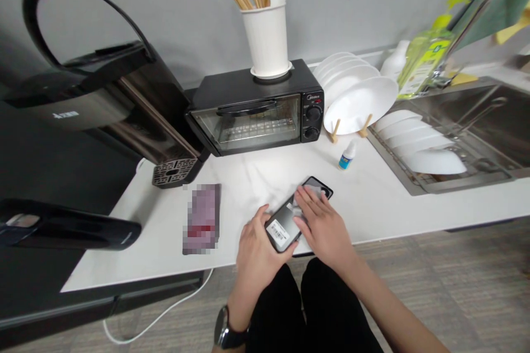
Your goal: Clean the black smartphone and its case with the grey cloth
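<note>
A dark grey smartphone (285, 214) lies back up on the white counter, with a white barcode label at its near end and a camera at its far end. My left hand (257, 245) grips its near end, thumb and fingers at opposite edges. Over the far half, my right hand (325, 220) presses a thin pale cloth (317, 190) against the phone's back with its fingers laid together. Most of the cloth is hidden under those fingers. Beyond the phone stands a small white bottle (346, 155) with a blue label.
A black toaster oven (256, 116) carries a white cup (267, 36) of chopsticks. Left are a black drinks machine (136, 105), a pixelated purple item (202, 218) and a dark elongated object (70, 226). Right stand racked white plates (360, 102) and a steel sink (488, 176) holding bowls.
</note>
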A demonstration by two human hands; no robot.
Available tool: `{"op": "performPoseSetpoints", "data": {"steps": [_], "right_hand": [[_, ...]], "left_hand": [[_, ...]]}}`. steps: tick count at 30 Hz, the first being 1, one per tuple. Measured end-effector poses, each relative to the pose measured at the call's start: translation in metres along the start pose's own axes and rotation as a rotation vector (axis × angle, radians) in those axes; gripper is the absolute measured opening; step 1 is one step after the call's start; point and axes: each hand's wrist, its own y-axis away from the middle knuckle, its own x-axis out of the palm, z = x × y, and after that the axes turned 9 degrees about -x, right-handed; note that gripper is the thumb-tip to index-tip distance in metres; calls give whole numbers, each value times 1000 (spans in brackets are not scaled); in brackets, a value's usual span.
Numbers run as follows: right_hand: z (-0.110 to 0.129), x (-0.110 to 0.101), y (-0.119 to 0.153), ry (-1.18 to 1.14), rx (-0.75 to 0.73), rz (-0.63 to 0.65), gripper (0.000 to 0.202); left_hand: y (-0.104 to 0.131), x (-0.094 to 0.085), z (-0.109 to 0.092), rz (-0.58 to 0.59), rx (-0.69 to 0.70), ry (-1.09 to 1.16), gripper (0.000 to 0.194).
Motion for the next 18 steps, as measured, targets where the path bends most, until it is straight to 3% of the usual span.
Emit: {"op": "performPoseSetpoints", "data": {"steps": [4,7,12,18], "right_hand": [[37,2,3,-189,-191,100,54],[47,-5,16,-242,-254,125,52],[25,-23,33,-203,-221,171,46],[-20,-23,25,-11,-52,30,54]], "left_hand": [[1,5,10,-33,62,-55,75],[2,7,14,-37,85,-81,73],[0,4,5,-23,58,-104,78],[0,0,-4,-10,-9,-87,100]]}}
